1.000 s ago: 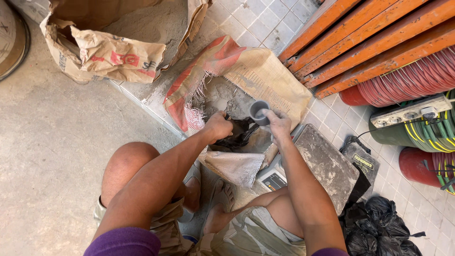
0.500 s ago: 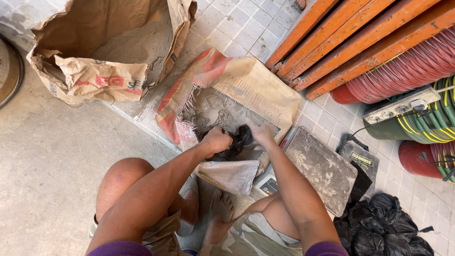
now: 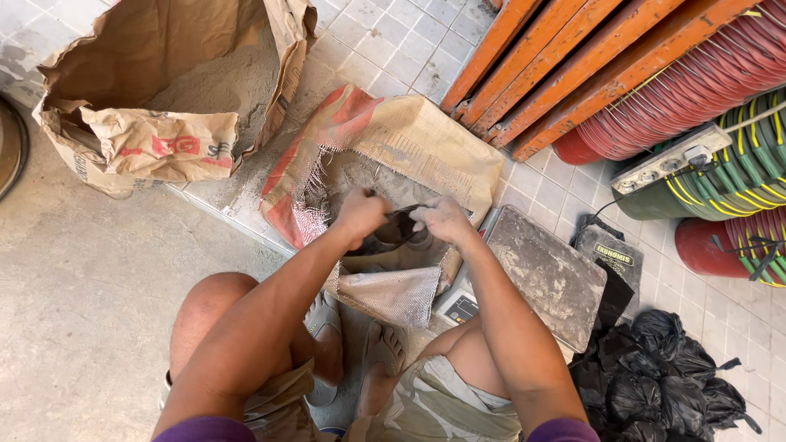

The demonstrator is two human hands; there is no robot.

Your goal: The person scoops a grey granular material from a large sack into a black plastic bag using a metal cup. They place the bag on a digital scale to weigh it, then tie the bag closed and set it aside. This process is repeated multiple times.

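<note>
I squat over an open woven sack [image 3: 426, 139] of grey powder. My left hand [image 3: 360, 214] and my right hand [image 3: 443, 219] are close together above the sack's folded-down flap [image 3: 393, 295]. Both pinch the top of a small black plastic bag [image 3: 395, 235] that hangs between them. The bag's lower part sits against the sack opening, and what is in it is hidden. My bare knees and sandalled feet [image 3: 383, 348] are just below the sack.
A torn brown paper sack [image 3: 155, 139] of sand lies at the upper left. A dusty flat scale [image 3: 547, 274] sits right of my right arm. Several tied black bags [image 3: 655, 372] are at the lower right. Orange bars [image 3: 565, 65], red hoses [image 3: 712, 74] and a green machine [image 3: 720, 180] fill the upper right.
One second ago my right hand held a round grey scoop over the sack. The scoop is gone from view and both hands have closed on the black bag.
</note>
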